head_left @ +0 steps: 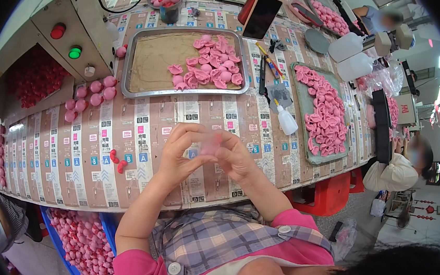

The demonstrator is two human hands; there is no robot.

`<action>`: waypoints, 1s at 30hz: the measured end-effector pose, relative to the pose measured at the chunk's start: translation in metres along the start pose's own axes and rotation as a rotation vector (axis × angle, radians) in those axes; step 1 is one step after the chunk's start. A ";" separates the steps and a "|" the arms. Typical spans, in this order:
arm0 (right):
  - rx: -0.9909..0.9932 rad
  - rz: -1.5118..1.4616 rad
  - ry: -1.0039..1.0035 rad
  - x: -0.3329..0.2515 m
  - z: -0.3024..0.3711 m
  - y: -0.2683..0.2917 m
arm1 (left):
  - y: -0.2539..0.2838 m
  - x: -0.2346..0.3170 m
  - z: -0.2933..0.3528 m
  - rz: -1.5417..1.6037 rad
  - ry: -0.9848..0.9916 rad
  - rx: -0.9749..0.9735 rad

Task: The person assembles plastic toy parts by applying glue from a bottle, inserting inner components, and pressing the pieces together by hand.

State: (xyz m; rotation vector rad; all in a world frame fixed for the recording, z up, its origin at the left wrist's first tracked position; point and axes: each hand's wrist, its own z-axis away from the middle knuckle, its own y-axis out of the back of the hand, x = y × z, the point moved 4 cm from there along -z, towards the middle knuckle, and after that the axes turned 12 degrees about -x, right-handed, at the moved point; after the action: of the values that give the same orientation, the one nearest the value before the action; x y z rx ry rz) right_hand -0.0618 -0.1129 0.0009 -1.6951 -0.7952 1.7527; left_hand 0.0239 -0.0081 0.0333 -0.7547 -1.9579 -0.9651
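Over the near middle of the table, my left hand (180,154) and my right hand (234,158) meet around a small pink moulded piece (211,144) with a touch of red. Motion blurs the piece, so its exact shape cannot be made out. My right fingers and thumb pinch it from the right. From the left, my left forefinger and thumb curl round and press at it. Two small red curved pieces (118,161) lie on the table left of my hands. Beyond my hands stands a metal tray (143,65) holding pink shell-like pieces and balls (213,59).
At the left is a machine (83,37) with red and green buttons, pink balls (90,96) beside it. Rightward are a white squeeze bottle (286,121), pens, a phone (261,16) and another tray (313,159) of pink pieces. A blue crate (57,246) stands below left. Other people work nearby.
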 end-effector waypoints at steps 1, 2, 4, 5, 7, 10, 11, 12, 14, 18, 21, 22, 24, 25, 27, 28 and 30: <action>0.009 0.057 0.010 -0.003 0.000 -0.001 | 0.000 -0.001 0.000 0.023 0.002 0.006; 0.007 0.060 0.012 -0.005 -0.001 -0.001 | 0.000 0.000 -0.001 0.021 -0.002 0.007; 0.076 0.645 0.141 -0.024 -0.001 -0.001 | -0.001 -0.003 -0.003 0.074 0.046 0.026; 0.075 0.645 0.140 -0.030 -0.001 -0.003 | -0.002 -0.002 -0.003 0.074 0.047 0.026; 0.126 1.075 0.021 -0.044 -0.002 -0.010 | -0.003 -0.001 -0.003 -0.079 0.048 0.072; 0.115 1.370 0.032 -0.055 -0.005 -0.028 | -0.008 -0.006 -0.004 -0.137 -0.023 -0.054; 0.115 1.369 0.033 -0.054 -0.005 -0.026 | -0.009 -0.007 -0.004 -0.139 -0.023 -0.055; 0.095 1.275 0.050 -0.053 -0.005 -0.023 | -0.007 -0.008 -0.005 -0.108 -0.003 -0.021; 0.060 1.176 0.070 -0.048 -0.008 -0.019 | -0.004 -0.008 -0.005 -0.089 0.020 0.020; 0.079 1.151 0.146 -0.040 -0.013 -0.017 | 0.003 0.006 -0.010 -0.181 0.035 0.063; 0.089 1.391 0.158 -0.041 -0.014 -0.018 | -0.001 0.006 -0.004 -0.334 -0.066 0.061; 0.141 1.359 0.137 -0.041 -0.011 -0.018 | -0.003 0.005 -0.004 -0.329 -0.075 0.055; 0.213 1.291 0.144 -0.036 -0.005 -0.012 | -0.004 0.002 -0.003 -0.320 -0.073 0.044; 0.241 1.255 0.169 -0.032 -0.003 -0.005 | -0.005 -0.001 -0.003 -0.309 -0.064 0.037; 0.192 1.175 0.193 -0.034 -0.003 -0.007 | 0.011 0.001 -0.001 -0.357 -0.061 0.086; 0.202 1.101 0.204 -0.034 -0.004 -0.007 | 0.027 0.001 0.002 -0.305 -0.032 0.176; 0.191 1.119 0.207 -0.034 -0.005 -0.003 | 0.062 0.002 0.006 -0.306 0.022 0.366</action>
State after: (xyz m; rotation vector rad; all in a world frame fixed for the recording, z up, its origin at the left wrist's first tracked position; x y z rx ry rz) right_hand -0.0555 -0.1358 0.0257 -2.3157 0.5512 2.1166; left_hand 0.0683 0.0296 0.0540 -0.2415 -2.1875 -0.7483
